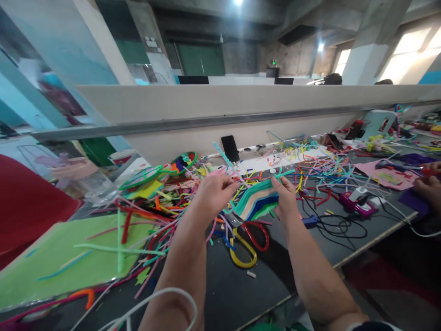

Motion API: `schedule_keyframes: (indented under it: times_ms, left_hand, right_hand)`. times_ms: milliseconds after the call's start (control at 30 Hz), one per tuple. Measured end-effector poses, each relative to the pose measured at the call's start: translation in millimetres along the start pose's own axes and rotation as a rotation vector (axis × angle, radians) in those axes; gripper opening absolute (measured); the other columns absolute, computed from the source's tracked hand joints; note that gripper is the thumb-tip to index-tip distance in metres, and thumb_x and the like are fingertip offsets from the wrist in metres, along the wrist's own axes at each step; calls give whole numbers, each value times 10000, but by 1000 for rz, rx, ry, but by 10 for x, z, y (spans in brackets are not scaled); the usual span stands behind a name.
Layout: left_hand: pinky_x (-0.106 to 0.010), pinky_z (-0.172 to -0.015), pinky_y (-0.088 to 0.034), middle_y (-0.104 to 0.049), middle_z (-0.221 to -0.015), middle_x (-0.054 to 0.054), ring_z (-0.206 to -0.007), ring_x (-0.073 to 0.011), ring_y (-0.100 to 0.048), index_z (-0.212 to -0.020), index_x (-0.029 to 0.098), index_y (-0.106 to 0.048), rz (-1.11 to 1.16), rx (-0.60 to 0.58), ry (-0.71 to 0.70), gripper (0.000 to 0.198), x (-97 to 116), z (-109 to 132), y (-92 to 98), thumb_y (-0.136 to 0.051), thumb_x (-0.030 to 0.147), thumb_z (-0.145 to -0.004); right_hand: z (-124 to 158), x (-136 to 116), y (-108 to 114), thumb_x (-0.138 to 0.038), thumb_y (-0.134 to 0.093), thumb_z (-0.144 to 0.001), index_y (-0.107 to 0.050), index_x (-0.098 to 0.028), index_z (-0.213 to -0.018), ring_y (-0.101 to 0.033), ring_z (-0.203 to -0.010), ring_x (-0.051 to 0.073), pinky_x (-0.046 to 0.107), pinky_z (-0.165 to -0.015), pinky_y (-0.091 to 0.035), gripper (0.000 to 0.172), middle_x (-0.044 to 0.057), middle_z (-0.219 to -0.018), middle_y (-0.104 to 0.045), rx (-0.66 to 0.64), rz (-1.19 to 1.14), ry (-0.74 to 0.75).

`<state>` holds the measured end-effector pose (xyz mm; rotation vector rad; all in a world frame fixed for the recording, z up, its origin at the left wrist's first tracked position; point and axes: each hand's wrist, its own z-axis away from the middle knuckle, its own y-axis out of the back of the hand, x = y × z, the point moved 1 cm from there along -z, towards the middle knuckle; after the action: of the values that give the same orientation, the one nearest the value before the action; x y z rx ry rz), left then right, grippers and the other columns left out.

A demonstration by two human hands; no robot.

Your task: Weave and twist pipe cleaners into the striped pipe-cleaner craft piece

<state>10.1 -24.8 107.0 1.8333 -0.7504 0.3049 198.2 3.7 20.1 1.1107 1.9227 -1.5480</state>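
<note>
My right hand (pixel 285 198) pinches the upper right end of a wavy striped panel of pipe cleaners (pixel 257 200), in teal, cream, dark blue and green. A teal pipe cleaner end (pixel 286 174) sticks out past the thumb. Just left of the panel, my left hand (pixel 212 197) is closed, thumb and fingertips together; what they grip is hidden. Loose ends of the panel reach toward that hand. On the table below lies a pair of scissors with one yellow handle (pixel 244 250) and one red handle (pixel 262 236), blades partly covered.
Loose pipe cleaners (pixel 324 170) cover much of the table. A green sheet (pixel 93 248) lies at left, near a bottle (pixel 91 179). A phone (pixel 230 148) leans on the partition. At right are a magenta power strip (pixel 358 205), cables and another person's hand (pixel 430 184).
</note>
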Motion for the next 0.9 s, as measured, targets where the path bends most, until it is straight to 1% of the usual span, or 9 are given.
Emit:
schedule_keyframes:
  times_ms: [67,167,233,267,333,433,567,733,900]
  left_hand:
    - [-233,-520,-339,-584,-567,11,-577,-136,-523,-715,169,-681,41,-128,33,318,-100,-46,-78,-553,453,-775]
    - [-241,-602,-419,-690,-761,-19,-719,-175,-610,-880,169,-711,206,-237,82,343,-221,-124,-231,-592,452,-729]
    - [-253,-639,-445,-705,-797,-27,-755,-192,-629,-913,168,-714,273,-298,102,369,-269,-164,-315,-611,455,-706]
    - [-257,-641,-448,-706,-782,-26,-749,-195,-631,-902,172,-720,271,-308,107,367,-284,-178,-343,-616,459,-698]
    - [-255,-628,-442,-702,-738,-21,-717,-193,-628,-856,182,-732,226,-274,111,342,-298,-192,-372,-624,463,-692]
    - [-236,-561,-414,-662,-612,-2,-597,-161,-597,-825,191,-734,216,-239,113,319,-291,-184,-396,-609,463,-714]
    - [-215,-472,-369,-539,-428,29,-411,-111,-486,-755,179,-699,296,-319,143,345,-284,-172,-475,-543,487,-770]
    - [-204,-400,-322,-535,-410,26,-342,-89,-413,-633,179,-592,319,-389,205,349,-306,-184,-549,-561,501,-761]
    - [-207,-401,-348,-547,-414,23,-338,-98,-443,-622,183,-577,269,-386,214,302,-272,-179,-560,-551,443,-774]
  right_hand:
    - [-7,14,13,-314,-721,-731,-622,-208,-726,-563,-517,114,239,-555,-464,145,-30,-631,-653,27,-25,10]
    - [-17,24,31,-296,-727,-725,-614,-201,-728,-559,-527,104,231,-563,-459,148,-37,-630,-637,35,-44,31]
    - [-24,24,42,-302,-726,-724,-608,-202,-728,-558,-530,105,232,-565,-457,155,-38,-636,-636,40,-30,44]
    - [-26,24,45,-309,-724,-724,-604,-203,-728,-556,-530,106,234,-565,-457,160,-38,-638,-637,47,-16,47]
    - [-28,23,46,-323,-717,-728,-595,-207,-733,-559,-531,111,242,-569,-462,168,-37,-646,-641,57,9,45]
    - [-20,33,32,-343,-700,-742,-584,-215,-755,-594,-562,134,264,-584,-483,173,-29,-673,-662,46,24,24]
    - [-8,54,13,-351,-709,-727,-573,-219,-771,-649,-632,171,289,-608,-508,195,-15,-686,-685,56,4,16]
    - [-6,53,-2,-337,-738,-687,-566,-222,-760,-672,-661,187,309,-649,-522,219,-12,-676,-696,80,-49,-1]
    - [-5,57,-11,-326,-746,-671,-560,-228,-769,-669,-658,187,308,-644,-519,232,-19,-662,-694,97,-66,-37]
